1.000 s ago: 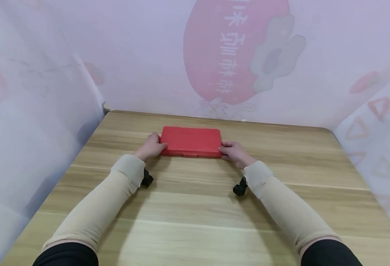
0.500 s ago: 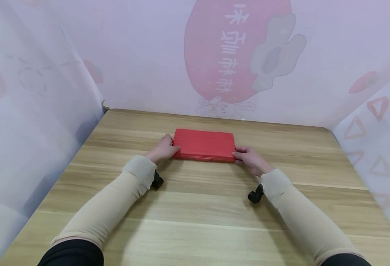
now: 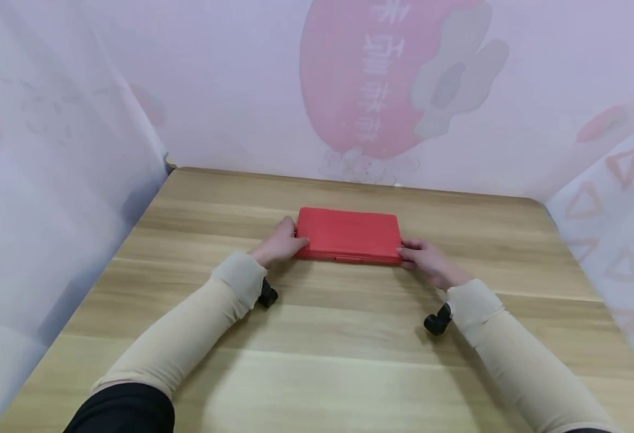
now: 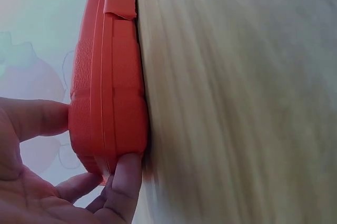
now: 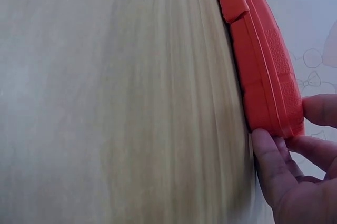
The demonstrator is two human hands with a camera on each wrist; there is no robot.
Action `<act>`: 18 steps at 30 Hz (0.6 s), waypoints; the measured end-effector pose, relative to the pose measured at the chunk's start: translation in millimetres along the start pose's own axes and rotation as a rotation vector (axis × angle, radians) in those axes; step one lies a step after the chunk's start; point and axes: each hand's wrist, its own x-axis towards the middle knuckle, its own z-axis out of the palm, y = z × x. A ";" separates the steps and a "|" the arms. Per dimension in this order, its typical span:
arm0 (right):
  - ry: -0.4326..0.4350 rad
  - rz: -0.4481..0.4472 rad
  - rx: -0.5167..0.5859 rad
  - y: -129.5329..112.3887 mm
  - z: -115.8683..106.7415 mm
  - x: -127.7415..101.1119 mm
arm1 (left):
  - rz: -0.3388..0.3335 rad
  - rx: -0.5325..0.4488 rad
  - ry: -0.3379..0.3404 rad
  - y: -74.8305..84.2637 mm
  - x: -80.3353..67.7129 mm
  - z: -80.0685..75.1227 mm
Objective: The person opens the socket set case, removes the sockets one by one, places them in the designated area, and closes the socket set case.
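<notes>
Both hands (image 3: 281, 243) (image 3: 427, 260) pinch red case (image 3: 349, 234) ends betw. fingers; shallow grip, may slip onto worktop (image 3: 317, 349).

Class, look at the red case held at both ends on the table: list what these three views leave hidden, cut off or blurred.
1. The case's contents: lid closed in every view.
2. Its far side: head view, hidden by the case itself.
3. Left hand fingertips: head view, tucked behind the case end.
4. Right hand: right wrist view, cut off by the frame edge.
5. Table grain: both wrist views, blurred.
</notes>
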 end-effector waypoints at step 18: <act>0.030 0.035 0.620 26.0 60.8 -56.8 | 0.184 0.639 -0.297 14.5 27.2 -19.9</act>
